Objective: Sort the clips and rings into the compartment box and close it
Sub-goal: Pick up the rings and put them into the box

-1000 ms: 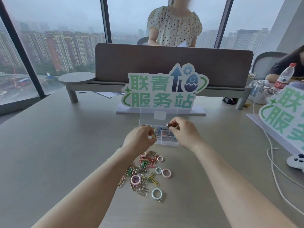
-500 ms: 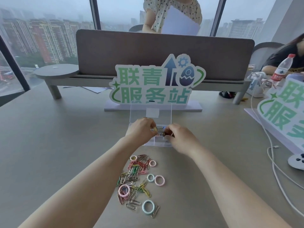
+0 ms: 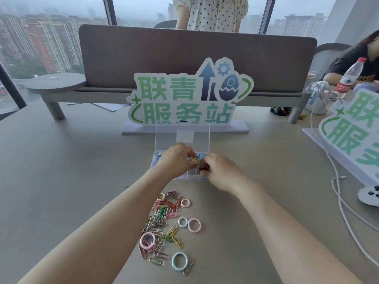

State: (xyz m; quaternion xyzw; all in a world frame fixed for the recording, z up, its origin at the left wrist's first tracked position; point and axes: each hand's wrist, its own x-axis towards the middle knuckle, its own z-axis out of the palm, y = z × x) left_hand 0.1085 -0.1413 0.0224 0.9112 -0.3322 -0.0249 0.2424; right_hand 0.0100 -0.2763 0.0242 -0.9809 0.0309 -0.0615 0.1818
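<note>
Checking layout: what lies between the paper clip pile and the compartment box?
Head view: bare table only, crossed above by both forearms; pile and box stay apart.

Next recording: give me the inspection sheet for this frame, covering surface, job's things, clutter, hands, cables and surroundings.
Surface: grey desk.
Job's things: clear compartment box, lid standing open; pile of coloured paper clips and loose rings in front of it, unsorted.
Clutter: green sign behind the box, water bottle, white controller.
Hands: left hand and right hand over the box, both pinching small clips.
Cables: white cable trailing along the right side.
Surroundings: desk divider, windows onto city towers, two other people behind.
</note>
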